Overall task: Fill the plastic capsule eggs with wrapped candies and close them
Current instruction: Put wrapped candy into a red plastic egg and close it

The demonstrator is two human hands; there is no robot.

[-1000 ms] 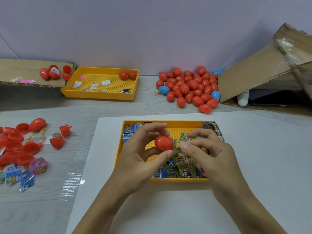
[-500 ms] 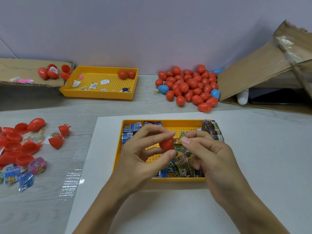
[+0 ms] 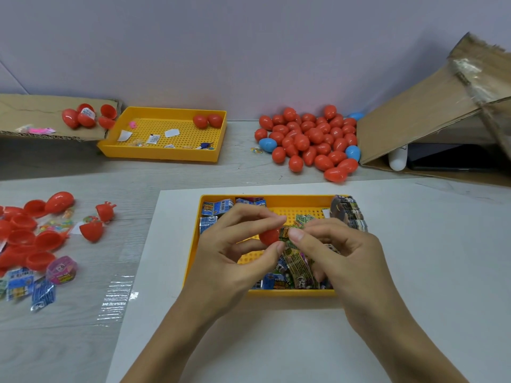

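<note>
Together over the near yellow tray [image 3: 193,250], the 2 hands met: the left hand [image 3: 235,252] pinched a red capsule egg [image 3: 269,235] between thumb and fingers, and the right hand [image 3: 340,252] pinched a green wrapped candy [image 3: 287,233] against it. Closed eggs [image 3: 309,142] lay piled toward the counter's [image 3: 83,322] far edge.

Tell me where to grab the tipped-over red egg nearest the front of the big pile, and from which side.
Take the red egg across its short width, fingers on its near and far flanks, coming straight down. It lies on its side, long axis left to right, at the pile's front edge. The table in front is bare, though another egg sits close behind.
</note>
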